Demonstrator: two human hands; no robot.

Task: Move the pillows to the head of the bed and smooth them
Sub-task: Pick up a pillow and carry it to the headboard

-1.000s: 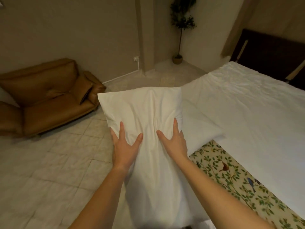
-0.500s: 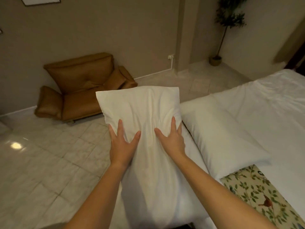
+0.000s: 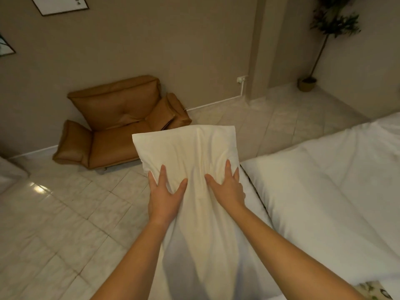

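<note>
Both hands make the grip on one white pillow (image 3: 194, 191): the left hand (image 3: 165, 197) and the right hand (image 3: 227, 189) are pressed flat on its upper face, thumbs toward each other, fingers spread. I cannot tell if the fingers go around the edges to the underside. This pillow is held up lengthwise, in front of the body, above the edge of the bed (image 3: 357, 152) and the tiled floor (image 3: 65, 224). A second pillow (image 3: 313, 202) lies on the bed just beside it, on the right.

I judge the pillow to be light and very soft; it sinks and wrinkles between the hands. The cover looks smooth and can slip over the filling, so it is better to hold it at the two long sides. The brown armchair (image 3: 121, 122) stands well apart by the wall.
</note>
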